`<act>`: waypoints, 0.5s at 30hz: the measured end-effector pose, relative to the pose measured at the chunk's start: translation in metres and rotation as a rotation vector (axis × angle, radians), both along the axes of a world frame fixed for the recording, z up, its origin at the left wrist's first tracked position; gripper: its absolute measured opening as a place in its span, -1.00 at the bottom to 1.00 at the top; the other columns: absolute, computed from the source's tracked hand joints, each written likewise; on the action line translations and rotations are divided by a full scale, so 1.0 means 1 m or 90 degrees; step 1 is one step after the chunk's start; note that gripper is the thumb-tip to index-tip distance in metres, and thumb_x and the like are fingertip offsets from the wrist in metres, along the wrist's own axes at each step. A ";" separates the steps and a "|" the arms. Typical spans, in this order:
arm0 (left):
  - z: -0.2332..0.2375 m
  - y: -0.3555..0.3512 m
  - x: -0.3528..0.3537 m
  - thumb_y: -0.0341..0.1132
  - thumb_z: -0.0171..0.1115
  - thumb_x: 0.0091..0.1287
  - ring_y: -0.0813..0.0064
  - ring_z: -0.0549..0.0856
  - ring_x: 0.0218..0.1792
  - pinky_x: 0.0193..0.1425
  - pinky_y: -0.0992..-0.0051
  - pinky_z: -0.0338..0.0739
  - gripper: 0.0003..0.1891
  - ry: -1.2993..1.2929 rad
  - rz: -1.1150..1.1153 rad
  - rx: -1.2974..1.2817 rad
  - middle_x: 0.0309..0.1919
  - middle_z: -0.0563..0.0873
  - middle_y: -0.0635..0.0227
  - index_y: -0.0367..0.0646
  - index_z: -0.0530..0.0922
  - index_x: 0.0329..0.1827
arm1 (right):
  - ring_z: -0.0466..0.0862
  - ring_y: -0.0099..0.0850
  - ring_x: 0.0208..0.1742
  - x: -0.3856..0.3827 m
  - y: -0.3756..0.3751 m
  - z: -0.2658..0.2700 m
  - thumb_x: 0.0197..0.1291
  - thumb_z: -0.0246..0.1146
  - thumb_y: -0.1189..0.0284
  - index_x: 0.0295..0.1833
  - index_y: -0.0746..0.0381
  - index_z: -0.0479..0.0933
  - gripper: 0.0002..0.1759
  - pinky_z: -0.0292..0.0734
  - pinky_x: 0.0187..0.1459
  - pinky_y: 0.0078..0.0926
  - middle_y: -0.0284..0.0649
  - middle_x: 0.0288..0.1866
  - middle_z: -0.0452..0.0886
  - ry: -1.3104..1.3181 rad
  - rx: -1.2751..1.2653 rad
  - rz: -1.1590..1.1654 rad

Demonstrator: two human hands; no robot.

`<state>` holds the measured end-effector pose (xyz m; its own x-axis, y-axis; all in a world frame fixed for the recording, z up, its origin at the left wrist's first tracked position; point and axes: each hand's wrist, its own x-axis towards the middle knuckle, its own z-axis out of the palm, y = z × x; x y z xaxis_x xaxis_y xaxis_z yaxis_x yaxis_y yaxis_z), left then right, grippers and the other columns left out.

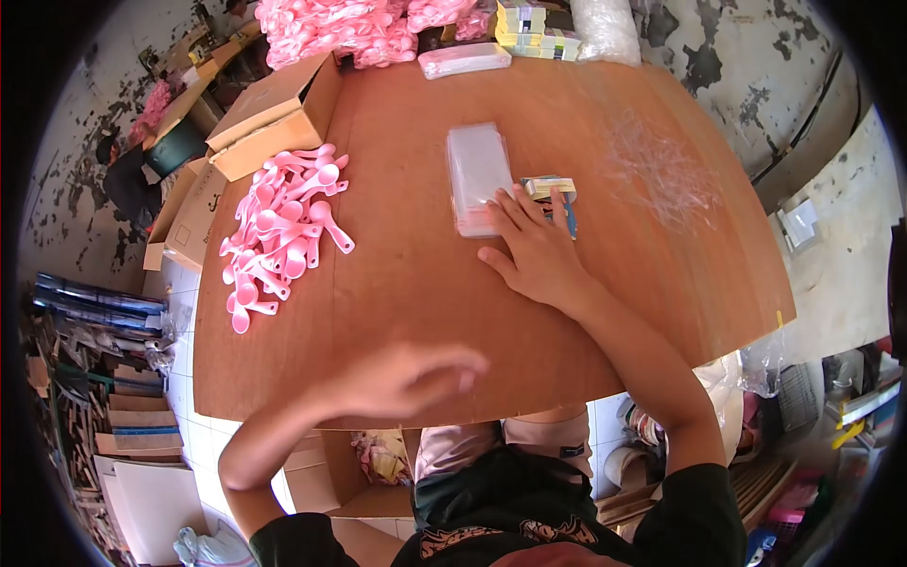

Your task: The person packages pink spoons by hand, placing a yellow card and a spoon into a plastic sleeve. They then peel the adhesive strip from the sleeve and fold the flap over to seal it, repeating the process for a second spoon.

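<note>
My right hand (539, 250) rests with spread fingers over the lower right of a stack of clear plastic sleeves (477, 170) and a small pile of printed cards (548, 187). It touches both and grips neither. My left hand (406, 378) is blurred by motion above the table's near edge, its fingers curved; whether it holds anything is too smeared to tell. A heap of pink plastic spoons (283, 222) lies on the left of the table, apart from both hands.
An open cardboard box (274, 109) stands on the wooden table (406, 283) behind the spoons. Bagged pink spoons (340, 28), bundled cards (534, 33) and a plastic roll (605, 28) line the back. Plastic scraps (661, 170) lie right. Another person (132, 180) sits at the far left.
</note>
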<state>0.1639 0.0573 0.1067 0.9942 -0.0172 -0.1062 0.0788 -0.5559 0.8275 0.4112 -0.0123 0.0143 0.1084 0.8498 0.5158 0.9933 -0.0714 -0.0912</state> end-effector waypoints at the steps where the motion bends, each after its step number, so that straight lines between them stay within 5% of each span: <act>1: -0.013 0.012 0.019 -0.43 0.19 0.32 0.28 0.76 -0.17 -0.10 0.40 0.61 -0.75 -0.080 0.030 0.040 -0.17 0.75 0.24 -0.12 0.58 0.05 | 0.22 -0.12 0.50 -0.001 0.000 0.002 0.26 0.19 0.10 0.26 0.29 0.43 -0.40 -0.21 0.45 0.21 -0.04 0.36 0.41 -0.003 0.006 0.001; 7: -0.073 0.049 0.088 -0.57 0.23 0.23 0.17 0.72 -0.21 -0.11 0.37 0.60 -0.80 -0.422 0.279 0.107 -0.16 0.70 0.13 -0.27 0.59 -0.08 | 0.26 -0.13 0.48 -0.006 -0.005 0.015 0.22 0.24 0.20 0.23 0.36 0.44 -0.43 -0.17 0.44 0.19 -0.05 0.33 0.45 0.000 0.042 0.007; 9: -0.075 0.050 0.086 -0.60 0.22 0.21 0.13 0.67 -0.08 -0.06 0.38 0.57 -0.76 -0.393 0.294 0.070 -0.03 0.63 0.12 -0.27 0.57 -0.05 | 0.27 -0.14 0.48 -0.007 -0.008 0.022 0.22 0.25 0.26 0.24 0.35 0.44 -0.46 -0.14 0.45 0.16 -0.05 0.34 0.44 0.029 0.054 0.016; 11: -0.072 0.049 0.081 -0.63 0.23 0.15 0.10 0.57 0.16 0.17 0.34 0.49 -0.67 -0.483 0.367 0.144 0.10 0.58 0.15 -0.22 0.56 0.01 | 0.44 -0.17 0.35 -0.006 -0.012 0.023 0.16 0.29 0.30 0.15 0.32 0.51 -0.53 -0.02 0.42 0.13 -0.09 0.19 0.57 0.088 0.103 0.083; 15: -0.071 0.046 0.082 -0.63 0.26 0.04 0.13 0.50 0.21 0.33 0.16 0.32 -0.56 -0.526 0.413 0.275 0.20 0.49 0.22 -0.15 0.55 0.04 | 0.57 -0.21 0.21 -0.009 -0.022 0.034 0.08 0.32 0.38 0.06 0.28 0.58 -0.60 0.10 0.39 0.06 -0.14 0.03 0.66 0.127 0.064 0.224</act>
<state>0.2455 0.1034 0.0361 0.5712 0.4055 0.7137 -0.0256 -0.8603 0.5092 0.4022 -0.0345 0.0484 -0.0730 0.7992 0.5966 0.9179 0.2878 -0.2732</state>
